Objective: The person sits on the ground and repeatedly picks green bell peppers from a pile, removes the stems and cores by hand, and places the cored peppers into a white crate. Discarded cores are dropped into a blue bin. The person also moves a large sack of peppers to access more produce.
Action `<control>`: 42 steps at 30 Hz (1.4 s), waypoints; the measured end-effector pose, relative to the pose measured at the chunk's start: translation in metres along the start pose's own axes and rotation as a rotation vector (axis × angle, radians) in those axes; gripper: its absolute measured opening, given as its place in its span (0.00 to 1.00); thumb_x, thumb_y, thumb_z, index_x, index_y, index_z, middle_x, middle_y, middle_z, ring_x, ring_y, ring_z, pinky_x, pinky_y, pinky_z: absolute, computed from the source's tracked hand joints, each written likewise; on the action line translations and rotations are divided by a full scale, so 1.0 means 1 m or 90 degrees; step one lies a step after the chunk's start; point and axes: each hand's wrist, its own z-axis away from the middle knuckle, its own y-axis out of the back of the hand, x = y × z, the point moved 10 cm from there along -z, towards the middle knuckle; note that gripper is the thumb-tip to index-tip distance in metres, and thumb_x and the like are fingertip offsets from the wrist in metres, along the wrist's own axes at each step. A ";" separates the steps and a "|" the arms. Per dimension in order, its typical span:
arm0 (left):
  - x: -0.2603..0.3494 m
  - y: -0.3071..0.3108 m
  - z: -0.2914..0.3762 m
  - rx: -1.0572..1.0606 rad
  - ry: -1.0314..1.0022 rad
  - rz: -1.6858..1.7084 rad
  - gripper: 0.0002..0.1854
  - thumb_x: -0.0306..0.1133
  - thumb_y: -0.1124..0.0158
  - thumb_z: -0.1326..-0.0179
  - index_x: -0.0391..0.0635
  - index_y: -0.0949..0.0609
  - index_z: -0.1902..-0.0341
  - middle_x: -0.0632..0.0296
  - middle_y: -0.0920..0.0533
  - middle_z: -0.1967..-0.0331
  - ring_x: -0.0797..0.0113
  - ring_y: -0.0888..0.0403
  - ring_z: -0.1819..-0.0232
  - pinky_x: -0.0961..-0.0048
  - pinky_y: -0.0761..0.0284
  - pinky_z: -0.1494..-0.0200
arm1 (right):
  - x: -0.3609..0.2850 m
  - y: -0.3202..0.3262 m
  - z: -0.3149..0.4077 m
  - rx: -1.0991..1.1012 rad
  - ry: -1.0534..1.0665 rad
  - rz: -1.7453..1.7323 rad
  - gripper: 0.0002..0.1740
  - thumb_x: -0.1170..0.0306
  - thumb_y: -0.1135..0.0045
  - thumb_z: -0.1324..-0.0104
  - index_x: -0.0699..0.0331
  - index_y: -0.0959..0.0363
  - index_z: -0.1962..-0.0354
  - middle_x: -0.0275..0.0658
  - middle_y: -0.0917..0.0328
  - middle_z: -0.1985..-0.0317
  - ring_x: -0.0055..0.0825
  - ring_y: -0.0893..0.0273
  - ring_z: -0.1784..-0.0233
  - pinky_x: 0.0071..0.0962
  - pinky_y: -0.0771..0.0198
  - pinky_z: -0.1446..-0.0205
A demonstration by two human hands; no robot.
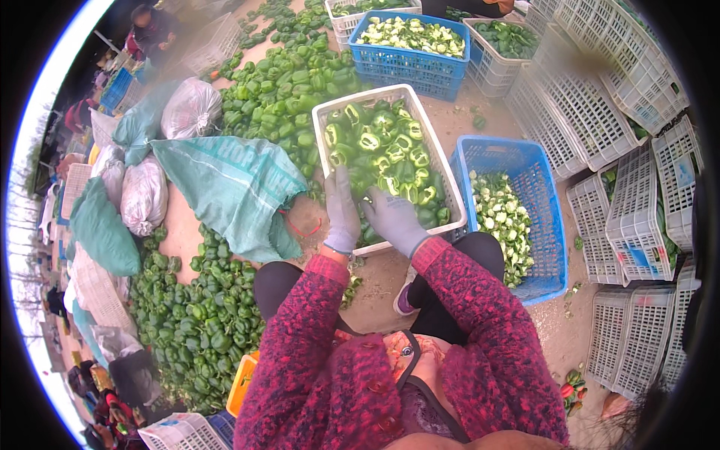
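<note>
In the head view, my left hand [341,212], in a grey glove, is over the near left edge of a white plastic crate [440,163]. Its fingers point up and away from me. My right hand [395,219], gloved alike, reaches over the near side of the crate with its fingers bent towards the left hand. Whether either hand holds a pepper is hidden. Green bell peppers [368,142] fill the crate, many with their tops cut out and pale insides showing. To the right, a blue crate [548,225] contains cut-out pepper cores [500,216].
Whole green peppers lie in heaps [287,84] on the ground, ahead and at left [202,315]. A green woven sack [230,185] lies left of the crate. Another blue crate [408,73] of cores stands ahead. Stacked white crates [635,326] line the right. A person [149,34] is far left.
</note>
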 end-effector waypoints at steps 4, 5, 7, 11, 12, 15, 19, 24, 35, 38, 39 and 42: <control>-0.022 -0.014 0.007 -0.109 0.117 0.079 0.27 0.45 0.43 0.24 0.33 0.29 0.36 0.56 0.22 0.46 0.64 0.20 0.49 0.64 0.21 0.47 | 0.016 0.000 -0.007 -0.068 -0.010 -0.025 0.21 0.54 0.41 0.30 0.59 0.25 0.48 0.49 0.15 0.63 0.49 0.15 0.60 0.47 0.22 0.54; -0.029 -0.020 0.008 -0.156 0.162 0.151 0.26 0.43 0.42 0.25 0.33 0.28 0.36 0.56 0.22 0.47 0.64 0.20 0.48 0.64 0.21 0.47 | 0.020 0.003 -0.009 -0.091 -0.008 -0.040 0.22 0.54 0.41 0.31 0.59 0.25 0.47 0.49 0.15 0.63 0.49 0.15 0.60 0.46 0.22 0.54; -0.020 -0.024 0.004 -0.234 0.045 0.056 0.22 0.39 0.39 0.27 0.35 0.26 0.39 0.56 0.21 0.48 0.64 0.19 0.48 0.64 0.20 0.47 | 0.033 0.003 -0.011 -0.184 -0.051 -0.138 0.24 0.52 0.40 0.32 0.61 0.24 0.47 0.50 0.15 0.63 0.47 0.15 0.59 0.45 0.22 0.54; -0.036 -0.029 0.002 -0.258 0.111 0.290 0.15 0.26 0.36 0.32 0.39 0.23 0.43 0.56 0.18 0.50 0.65 0.17 0.51 0.66 0.18 0.48 | 0.029 0.009 -0.011 -0.307 -0.050 -0.273 0.26 0.50 0.39 0.33 0.61 0.22 0.48 0.50 0.15 0.60 0.45 0.15 0.56 0.42 0.23 0.51; -0.056 -0.036 0.009 -0.222 0.311 0.570 0.15 0.22 0.36 0.33 0.40 0.23 0.44 0.56 0.18 0.50 0.65 0.17 0.51 0.66 0.17 0.49 | 0.033 0.013 -0.008 -0.297 -0.078 -0.243 0.26 0.50 0.39 0.33 0.62 0.22 0.48 0.50 0.15 0.60 0.45 0.15 0.55 0.42 0.23 0.50; -0.034 -0.022 -0.002 -0.199 0.017 0.065 0.18 0.16 0.37 0.36 0.40 0.23 0.43 0.57 0.19 0.48 0.64 0.18 0.48 0.66 0.17 0.49 | 0.041 0.030 0.002 -0.225 -0.139 -0.171 0.26 0.50 0.38 0.33 0.62 0.21 0.49 0.49 0.15 0.59 0.43 0.15 0.54 0.40 0.23 0.49; -0.042 -0.019 -0.002 -0.144 0.094 0.136 0.21 0.13 0.35 0.38 0.40 0.23 0.43 0.59 0.19 0.49 0.62 0.19 0.45 0.67 0.18 0.47 | 0.049 0.061 0.004 -0.042 -0.183 -0.245 0.31 0.49 0.32 0.37 0.60 0.22 0.44 0.45 0.15 0.58 0.35 0.16 0.55 0.35 0.23 0.50; 0.015 -0.047 0.016 -0.306 -0.270 -0.290 0.23 0.14 0.33 0.44 0.43 0.20 0.44 0.55 0.21 0.51 0.56 0.18 0.50 0.66 0.17 0.45 | 0.046 0.049 -0.011 -0.115 -0.178 -0.439 0.35 0.53 0.27 0.38 0.64 0.25 0.40 0.35 0.19 0.64 0.23 0.22 0.64 0.25 0.26 0.60; -0.023 -0.050 0.010 -0.378 0.185 0.320 0.36 0.26 0.51 0.39 0.32 0.36 0.24 0.49 0.29 0.29 0.55 0.25 0.30 0.61 0.26 0.30 | 0.092 0.060 -0.022 -0.056 -0.346 -0.413 0.28 0.55 0.33 0.32 0.66 0.23 0.44 0.28 0.24 0.72 0.17 0.30 0.79 0.21 0.33 0.75; -0.016 -0.041 0.000 -0.371 -0.007 0.030 0.35 0.30 0.51 0.35 0.31 0.36 0.24 0.49 0.31 0.27 0.55 0.31 0.26 0.65 0.34 0.26 | 0.064 0.050 -0.023 -0.107 -0.247 -0.534 0.29 0.55 0.31 0.33 0.62 0.23 0.40 0.27 0.23 0.70 0.14 0.31 0.78 0.18 0.36 0.75; -0.015 -0.039 -0.002 -0.367 -0.035 -0.015 0.35 0.32 0.50 0.34 0.31 0.36 0.24 0.49 0.31 0.27 0.56 0.32 0.25 0.66 0.37 0.25 | 0.049 0.044 -0.025 -0.125 -0.201 -0.610 0.30 0.56 0.30 0.34 0.61 0.23 0.39 0.27 0.22 0.69 0.13 0.32 0.77 0.17 0.37 0.75; -0.020 -0.045 -0.003 -0.408 -0.048 -0.044 0.34 0.35 0.49 0.31 0.31 0.35 0.25 0.49 0.31 0.26 0.57 0.34 0.24 0.66 0.42 0.23 | 0.042 0.024 -0.014 -0.209 -0.237 -0.616 0.34 0.57 0.25 0.40 0.60 0.23 0.39 0.29 0.20 0.64 0.12 0.28 0.69 0.17 0.34 0.69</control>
